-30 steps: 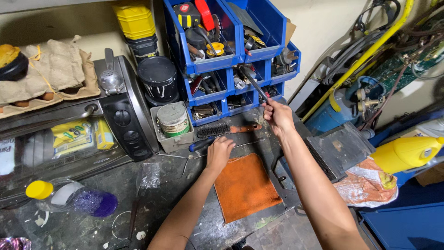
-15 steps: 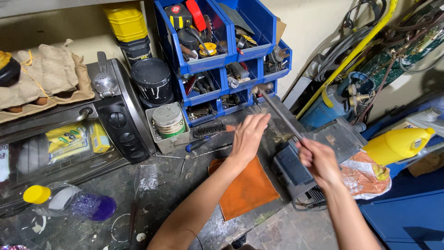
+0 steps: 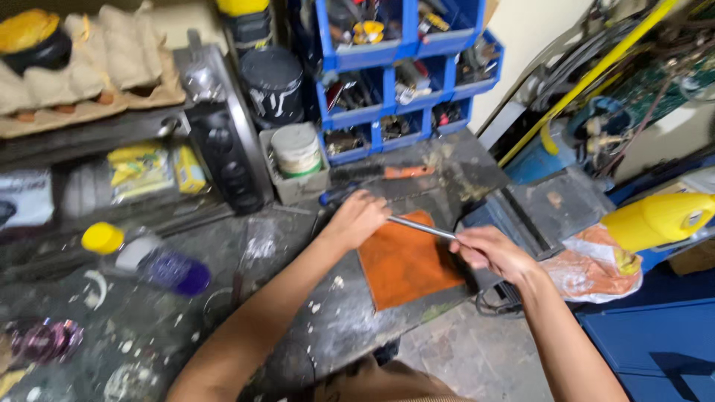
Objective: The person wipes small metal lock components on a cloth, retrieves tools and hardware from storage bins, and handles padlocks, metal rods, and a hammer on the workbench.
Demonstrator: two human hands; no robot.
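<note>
Since half a second ago the right hand [image 3: 488, 251] has swung in from the vise and now clenches one end of a thin metal rod [image 3: 421, 227], whose other end the left hand [image 3: 359, 217] grasps, over the orange sheet [image 3: 406, 264] on the tabletop [image 3: 328, 327]. A yellow-labelled package [image 3: 141, 170] lies left; a yellow jug [image 3: 659, 219] sits right.

yellow packets [image 3: 153, 170] on the left shelf; white-labelled tin [image 3: 296, 151] in grey tray.
</note>
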